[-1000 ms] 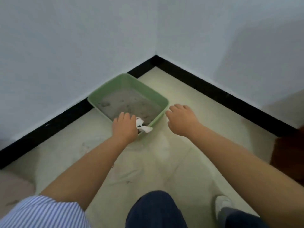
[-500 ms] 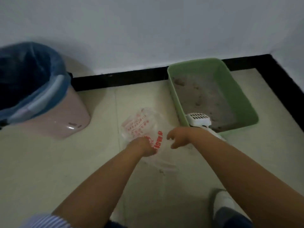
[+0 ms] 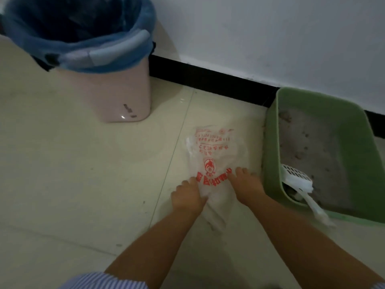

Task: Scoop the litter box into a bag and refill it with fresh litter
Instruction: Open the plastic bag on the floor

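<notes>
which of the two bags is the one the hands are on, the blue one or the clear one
The clear plastic bag with red print, flat on the floor beside the green litter box; both hands hold its near end. The blue bag lines the pink bin, untouched.

Both hands on a bag laid flat on the floor between bin and litter box.

The left hand (image 3: 188,196) and right hand (image 3: 246,184) rest on the near end of the bag (image 3: 216,155). The litter box (image 3: 270,155) stands just right of it against the wall, a scoop (image 3: 298,182) lying inside, handle over the near rim. The lined bin (image 3: 116,92) stands behind and to the left.
</notes>
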`<state>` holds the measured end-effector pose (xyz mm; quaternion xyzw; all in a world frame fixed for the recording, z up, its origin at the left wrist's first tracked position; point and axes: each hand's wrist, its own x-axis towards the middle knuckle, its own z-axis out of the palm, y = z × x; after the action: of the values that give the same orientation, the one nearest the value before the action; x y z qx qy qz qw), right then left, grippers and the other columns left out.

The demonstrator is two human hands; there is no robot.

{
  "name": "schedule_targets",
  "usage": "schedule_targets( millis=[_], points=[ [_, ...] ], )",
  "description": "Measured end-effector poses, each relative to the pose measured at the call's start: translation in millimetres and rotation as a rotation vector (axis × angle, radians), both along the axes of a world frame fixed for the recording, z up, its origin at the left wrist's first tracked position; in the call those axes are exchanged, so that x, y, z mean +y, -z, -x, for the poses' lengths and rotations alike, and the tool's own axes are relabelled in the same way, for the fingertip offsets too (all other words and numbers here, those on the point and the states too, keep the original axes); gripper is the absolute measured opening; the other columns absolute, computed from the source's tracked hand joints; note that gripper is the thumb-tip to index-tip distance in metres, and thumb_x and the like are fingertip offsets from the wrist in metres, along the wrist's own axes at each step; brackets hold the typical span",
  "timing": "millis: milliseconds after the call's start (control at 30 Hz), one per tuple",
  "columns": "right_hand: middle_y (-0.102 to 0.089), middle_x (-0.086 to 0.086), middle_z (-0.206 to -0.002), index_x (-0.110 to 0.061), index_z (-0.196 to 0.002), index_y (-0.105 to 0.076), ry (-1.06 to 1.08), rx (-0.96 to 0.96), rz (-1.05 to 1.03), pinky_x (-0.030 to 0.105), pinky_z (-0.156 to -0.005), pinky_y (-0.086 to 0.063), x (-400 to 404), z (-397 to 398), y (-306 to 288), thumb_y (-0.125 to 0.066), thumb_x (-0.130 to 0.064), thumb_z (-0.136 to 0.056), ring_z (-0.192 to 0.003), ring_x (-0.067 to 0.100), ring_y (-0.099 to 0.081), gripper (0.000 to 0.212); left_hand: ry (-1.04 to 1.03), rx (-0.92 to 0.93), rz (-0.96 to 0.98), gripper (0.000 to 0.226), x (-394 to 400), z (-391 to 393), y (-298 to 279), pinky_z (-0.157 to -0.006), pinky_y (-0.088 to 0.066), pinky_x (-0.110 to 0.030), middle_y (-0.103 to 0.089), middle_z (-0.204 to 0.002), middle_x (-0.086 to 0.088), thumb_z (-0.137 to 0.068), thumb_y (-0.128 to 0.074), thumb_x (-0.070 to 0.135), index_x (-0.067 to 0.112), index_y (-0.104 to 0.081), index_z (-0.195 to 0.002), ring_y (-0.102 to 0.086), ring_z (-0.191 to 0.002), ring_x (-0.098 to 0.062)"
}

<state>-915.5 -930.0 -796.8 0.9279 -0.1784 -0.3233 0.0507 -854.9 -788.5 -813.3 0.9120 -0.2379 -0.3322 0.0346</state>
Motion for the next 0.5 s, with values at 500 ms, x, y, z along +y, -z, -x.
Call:
schedule_targets(
  millis=[500],
  points=[
    [-0.049,0.016,-0.128,-0.004,-0.124,-0.048,0.462,-0.25,-0.166,0.035,-0.099,-0.039,-24,-20,28,-0.033,-0.006,-0.095,-0.119,0.031,-0.048,0.033,-0.838,0.341,0.669,0.021,-5,-76,-33,-0.05,-0.039,-0.018,-0.06,-0.067,-0.009,-0.087,-0.049,-0.007,0.007,-0.06,-0.076,-0.054,-0.059,-0.017]
  ],
)
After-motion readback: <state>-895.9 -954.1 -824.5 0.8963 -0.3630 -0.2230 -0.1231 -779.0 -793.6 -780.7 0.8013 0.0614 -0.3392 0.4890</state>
